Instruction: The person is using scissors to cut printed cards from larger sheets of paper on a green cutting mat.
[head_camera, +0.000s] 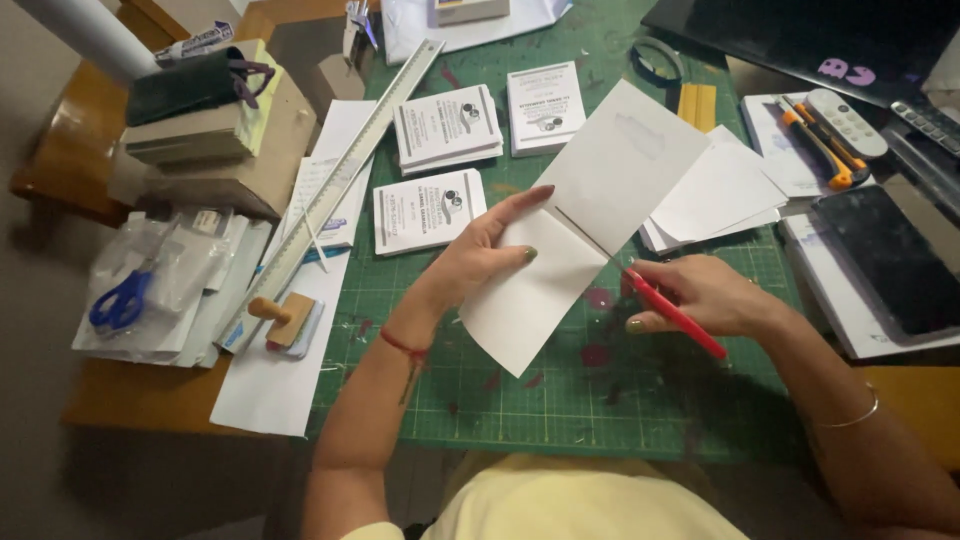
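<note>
Craft desk (green cutting mat (560, 400), ruler (340, 180))

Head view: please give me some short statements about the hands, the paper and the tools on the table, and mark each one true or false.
1. The left hand holds a white sheet of paper above the green cutting mat. True.
2. The right hand holds a blue pair of scissors. False: it holds a thin red tool; the blue scissors lie in a clear bag on the left.
3. A long metal ruler lies slanted left of the mat. True.
4. The paper is rolled into a tube. False: it is folded, with a crease across it.
5. Small printed booklets lie on the mat beyond the hands. True.
</note>
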